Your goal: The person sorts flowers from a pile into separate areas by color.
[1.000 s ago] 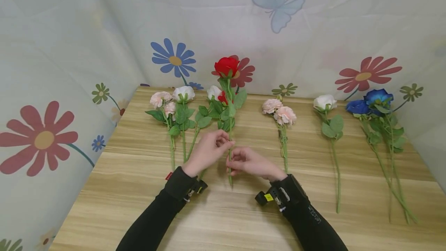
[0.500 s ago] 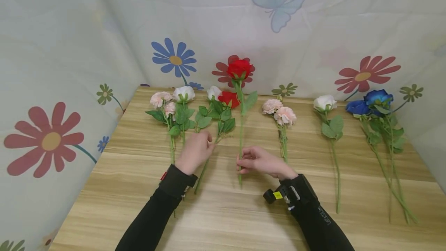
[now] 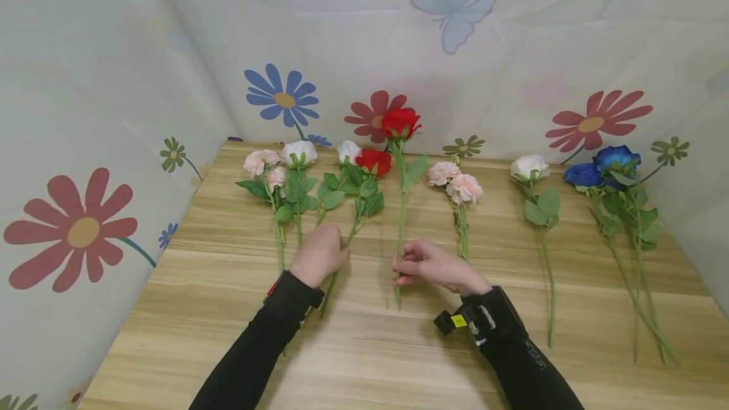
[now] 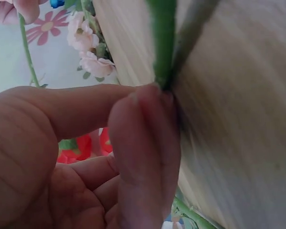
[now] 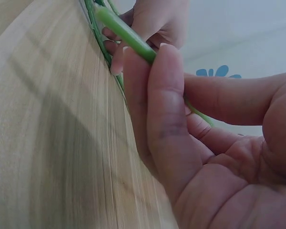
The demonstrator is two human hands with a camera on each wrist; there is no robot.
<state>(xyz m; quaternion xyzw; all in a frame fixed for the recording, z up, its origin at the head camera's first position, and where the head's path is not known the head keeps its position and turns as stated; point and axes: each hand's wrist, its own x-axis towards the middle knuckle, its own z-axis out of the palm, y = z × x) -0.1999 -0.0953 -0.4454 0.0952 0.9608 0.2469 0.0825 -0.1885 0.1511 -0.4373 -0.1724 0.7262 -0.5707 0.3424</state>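
Pressure should be light: our right grip (image 3: 433, 264) pinches the raised red rose (image 3: 400, 123) low down, while our left grip (image 3: 319, 255) is clamped on a green stem (image 3: 330, 295) lying to its left on the surface (image 3: 370, 359), where we avoid dragging neighbouring leaves (image 3: 333, 198)

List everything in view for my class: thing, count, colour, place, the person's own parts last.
Ruffled pink blooms: four, pink, two left, two near centre.
Large white roses: three, white, two left, one right.
Large red roses: two, red, one lying, one raised.
Large blue roses: two, blue, far right.
Leafy stems: several, green, below the blooms.
Wood-grain table: one, light brown, under flowers.
Printed cloth backdrop: one, whitish, behind table.
Printed butterfly: one, pale blue, on cloth.
Printed daisies: several, red, blue, green, on cloth.
Boxy device: at least one, black and yellow, right wrist.
Long sleeves: two, black, both arms.
Left hand, right hand: two, bare, pinching red rose stems.
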